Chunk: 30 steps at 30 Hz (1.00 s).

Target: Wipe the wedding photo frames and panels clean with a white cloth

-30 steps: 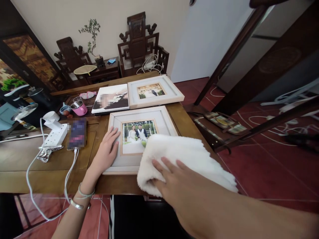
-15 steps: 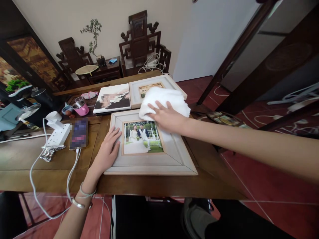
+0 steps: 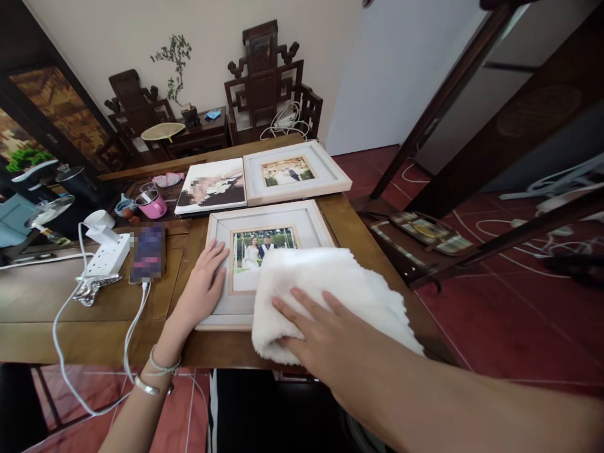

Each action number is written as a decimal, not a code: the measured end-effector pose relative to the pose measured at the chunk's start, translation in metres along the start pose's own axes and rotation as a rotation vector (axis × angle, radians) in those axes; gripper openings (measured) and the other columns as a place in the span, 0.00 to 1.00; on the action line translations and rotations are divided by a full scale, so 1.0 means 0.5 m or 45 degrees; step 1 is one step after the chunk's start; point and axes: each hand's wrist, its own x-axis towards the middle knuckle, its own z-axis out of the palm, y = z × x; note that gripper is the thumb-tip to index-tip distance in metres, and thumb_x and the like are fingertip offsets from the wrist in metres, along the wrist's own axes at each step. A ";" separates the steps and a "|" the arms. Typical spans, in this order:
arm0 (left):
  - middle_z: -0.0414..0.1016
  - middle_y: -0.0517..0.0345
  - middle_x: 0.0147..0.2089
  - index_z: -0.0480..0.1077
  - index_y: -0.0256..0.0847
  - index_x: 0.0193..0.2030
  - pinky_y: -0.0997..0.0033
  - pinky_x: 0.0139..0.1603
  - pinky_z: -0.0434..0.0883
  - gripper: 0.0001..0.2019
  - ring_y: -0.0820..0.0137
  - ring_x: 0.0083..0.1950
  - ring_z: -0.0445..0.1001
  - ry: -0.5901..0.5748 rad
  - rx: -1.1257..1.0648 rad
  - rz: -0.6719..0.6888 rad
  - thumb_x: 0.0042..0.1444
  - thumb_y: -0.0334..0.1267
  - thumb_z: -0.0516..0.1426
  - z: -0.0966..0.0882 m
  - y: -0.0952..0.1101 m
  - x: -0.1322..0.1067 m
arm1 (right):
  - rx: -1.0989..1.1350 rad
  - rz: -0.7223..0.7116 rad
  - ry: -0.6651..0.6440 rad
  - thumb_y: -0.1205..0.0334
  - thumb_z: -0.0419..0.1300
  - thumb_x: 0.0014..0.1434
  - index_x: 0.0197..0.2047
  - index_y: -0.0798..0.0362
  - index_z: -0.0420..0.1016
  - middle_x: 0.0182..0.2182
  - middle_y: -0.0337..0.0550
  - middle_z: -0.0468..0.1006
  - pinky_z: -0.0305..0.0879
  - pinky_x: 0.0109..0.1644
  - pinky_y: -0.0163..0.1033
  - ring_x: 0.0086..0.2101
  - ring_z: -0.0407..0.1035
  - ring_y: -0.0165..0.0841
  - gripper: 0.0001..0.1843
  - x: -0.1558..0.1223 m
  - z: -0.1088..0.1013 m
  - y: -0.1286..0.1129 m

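right hand point(image 3: 330, 333) fingers point(image 3: 306, 302) spread flat, pressing white fluffy towel point(image 3: 321, 274) onto near photo frame point(image 3: 264, 216), lower right; left hand point(image 3: 202, 286) open flat on frame's left border, likely steadying it; frame lies flat at counter point(image 3: 56, 314) near edge

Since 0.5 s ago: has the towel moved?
Yes. The right hand has dragged the towel from the far edge of the near frame back over its near right corner, at the table front edge.
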 end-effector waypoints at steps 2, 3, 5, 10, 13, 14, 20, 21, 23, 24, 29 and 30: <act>0.62 0.44 0.68 0.66 0.36 0.63 0.46 0.71 0.53 0.21 0.60 0.73 0.51 -0.001 -0.001 0.004 0.67 0.38 0.47 0.000 0.000 0.000 | -0.052 -0.023 0.006 0.71 0.64 0.49 0.56 0.47 0.75 0.66 0.57 0.59 0.59 0.57 0.69 0.63 0.54 0.62 0.29 0.009 -0.004 0.021; 0.62 0.44 0.68 0.66 0.37 0.63 0.45 0.71 0.53 0.21 0.60 0.73 0.51 -0.001 -0.002 0.007 0.67 0.38 0.47 0.000 -0.001 0.000 | -0.091 -0.044 0.022 0.73 0.64 0.48 0.58 0.48 0.74 0.67 0.58 0.57 0.58 0.58 0.68 0.63 0.53 0.62 0.32 0.016 -0.009 0.038; 0.63 0.45 0.68 0.65 0.38 0.63 0.45 0.71 0.53 0.20 0.60 0.74 0.51 0.000 -0.008 0.009 0.67 0.38 0.47 0.000 -0.002 0.000 | -0.195 -0.059 0.086 0.77 0.62 0.49 0.59 0.50 0.73 0.67 0.58 0.56 0.54 0.61 0.68 0.64 0.51 0.60 0.33 0.037 -0.021 0.079; 0.62 0.45 0.68 0.65 0.38 0.63 0.46 0.72 0.52 0.21 0.61 0.74 0.50 -0.001 -0.027 0.009 0.67 0.38 0.47 -0.002 -0.002 -0.001 | -0.427 0.063 0.192 0.83 0.55 0.49 0.63 0.56 0.68 0.69 0.59 0.52 0.51 0.63 0.67 0.66 0.46 0.58 0.37 0.122 -0.042 0.189; 0.62 0.44 0.68 0.65 0.37 0.63 0.47 0.72 0.52 0.21 0.61 0.74 0.50 -0.001 -0.028 0.004 0.67 0.38 0.47 -0.003 -0.001 0.000 | -0.463 0.149 0.202 0.84 0.52 0.50 0.65 0.55 0.64 0.69 0.60 0.50 0.52 0.62 0.69 0.66 0.45 0.59 0.39 0.162 -0.050 0.223; 0.62 0.44 0.68 0.65 0.36 0.63 0.47 0.72 0.52 0.21 0.61 0.74 0.50 -0.002 -0.027 0.001 0.67 0.38 0.47 -0.004 0.000 0.000 | -0.465 0.163 0.202 0.84 0.52 0.51 0.65 0.56 0.65 0.69 0.60 0.50 0.52 0.62 0.69 0.66 0.45 0.60 0.38 0.168 -0.052 0.225; 0.62 0.43 0.68 0.65 0.36 0.63 0.46 0.72 0.52 0.21 0.61 0.74 0.50 -0.007 -0.014 -0.003 0.67 0.38 0.46 -0.005 0.001 0.000 | -0.318 0.124 0.020 0.79 0.59 0.50 0.61 0.57 0.70 0.68 0.62 0.52 0.52 0.61 0.70 0.65 0.46 0.63 0.34 0.116 -0.065 0.129; 0.62 0.43 0.68 0.65 0.36 0.63 0.46 0.72 0.52 0.21 0.61 0.74 0.50 -0.006 -0.009 -0.002 0.67 0.38 0.46 -0.005 0.000 0.000 | -0.254 0.105 -0.047 0.77 0.61 0.49 0.59 0.56 0.72 0.68 0.62 0.53 0.52 0.60 0.70 0.65 0.47 0.63 0.33 0.098 -0.068 0.102; 0.62 0.44 0.68 0.65 0.37 0.63 0.46 0.72 0.52 0.20 0.60 0.74 0.50 -0.003 -0.001 0.003 0.67 0.38 0.46 -0.003 -0.001 -0.001 | -0.117 0.045 -0.208 0.73 0.67 0.42 0.61 0.54 0.70 0.68 0.62 0.53 0.54 0.60 0.69 0.65 0.47 0.64 0.40 0.064 -0.074 0.050; 0.62 0.44 0.68 0.65 0.37 0.63 0.46 0.72 0.52 0.20 0.60 0.74 0.50 -0.002 0.000 0.007 0.67 0.38 0.46 -0.003 -0.002 -0.001 | -0.055 0.023 -0.290 0.73 0.69 0.41 0.61 0.52 0.70 0.68 0.61 0.52 0.56 0.59 0.70 0.64 0.49 0.65 0.41 0.049 -0.075 0.027; 0.63 0.42 0.68 0.65 0.35 0.63 0.47 0.72 0.52 0.21 0.60 0.74 0.51 0.002 -0.005 0.007 0.67 0.37 0.47 -0.002 -0.002 -0.001 | 0.103 -0.117 -0.194 0.67 0.64 0.51 0.53 0.49 0.78 0.65 0.60 0.61 0.61 0.53 0.73 0.61 0.56 0.67 0.24 0.004 -0.070 -0.040; 0.63 0.42 0.68 0.65 0.34 0.63 0.47 0.72 0.52 0.21 0.60 0.74 0.51 0.002 -0.006 0.006 0.67 0.37 0.47 -0.002 -0.001 0.000 | 0.096 -0.129 -0.175 0.66 0.63 0.51 0.53 0.50 0.78 0.65 0.60 0.61 0.60 0.54 0.73 0.61 0.56 0.66 0.24 0.004 -0.070 -0.042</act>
